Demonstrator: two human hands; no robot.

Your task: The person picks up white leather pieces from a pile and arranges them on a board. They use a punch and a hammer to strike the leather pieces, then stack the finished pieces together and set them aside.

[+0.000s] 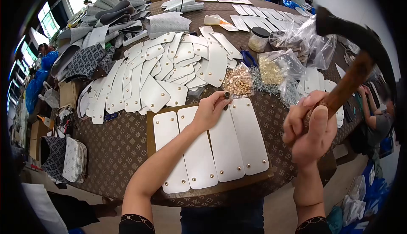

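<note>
My left hand (207,114) pinches a short dark metal rivet setter (227,95), held upright at the top edge of a white strap-like panel (224,145). My right hand (311,128) is wrapped around the wooden handle of a hammer (349,77), raised to the right of the panels with its dark head up. Several white panels lie side by side on a brown board (151,137), with gold-coloured rivets near their ends. My left fingers hide part of the top edges. Just beyond them sits a bag of gold-coloured rivets (238,80).
A heap of riveted white pieces (174,64) spreads behind the board. A lidded jar (258,39), blue-handled pliers (247,57) and a bag of pale small parts (273,67) lie beyond. Rolled grey material (114,13) is piled far left. A person (377,119) works at right.
</note>
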